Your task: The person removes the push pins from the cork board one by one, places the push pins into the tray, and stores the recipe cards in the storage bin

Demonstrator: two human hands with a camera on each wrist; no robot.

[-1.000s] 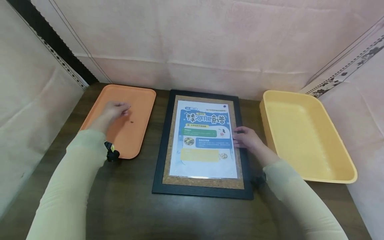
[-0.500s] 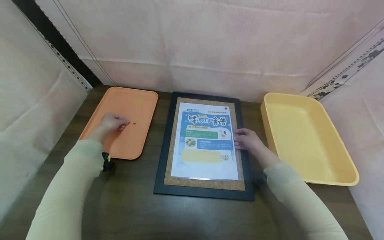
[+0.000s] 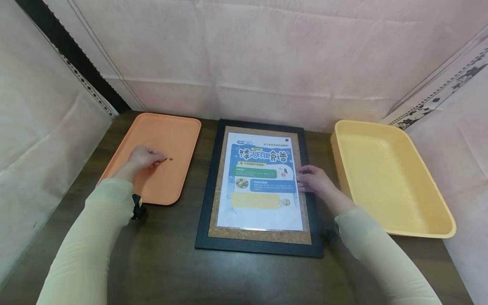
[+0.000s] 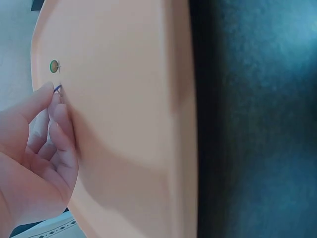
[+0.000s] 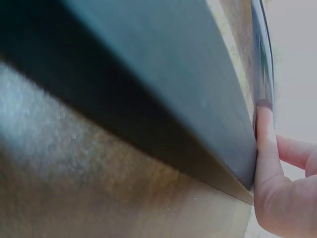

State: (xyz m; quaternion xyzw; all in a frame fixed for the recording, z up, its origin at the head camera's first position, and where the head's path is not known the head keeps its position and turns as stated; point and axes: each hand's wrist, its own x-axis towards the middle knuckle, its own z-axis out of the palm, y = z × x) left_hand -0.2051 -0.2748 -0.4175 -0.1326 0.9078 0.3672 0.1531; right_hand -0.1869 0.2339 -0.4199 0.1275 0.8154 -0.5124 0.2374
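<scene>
My left hand [image 3: 142,157] is low over the orange tray [image 3: 179,135]. Between thumb and fingertip it pinches a small thumbtack with a blue-purple edge [image 4: 58,88]. Just beyond those fingertips, a second thumbtack [image 4: 54,66] lies on the tray, green-rimmed with its point showing. At the middle of the table is a black-framed cork board [image 3: 259,235] bearing a printed poster [image 3: 259,216]. My right hand [image 3: 315,180] rests across the frame's right side, its extended fingers on the poster's right edge. The right wrist view shows a fingertip at the sheet's slightly raised edge.
A deep yellow bin [image 3: 396,178] stands to the right of the board, close to my right forearm. Pale cloth walls [image 3: 267,55] enclose the dark wooden table [image 3: 164,250] at the back and both sides.
My left hand has come down and toward me on the tray, its fingertips now close beside the lying thumbtack. The right hand keeps its place on the poster's edge. The head view shifts slightly.
</scene>
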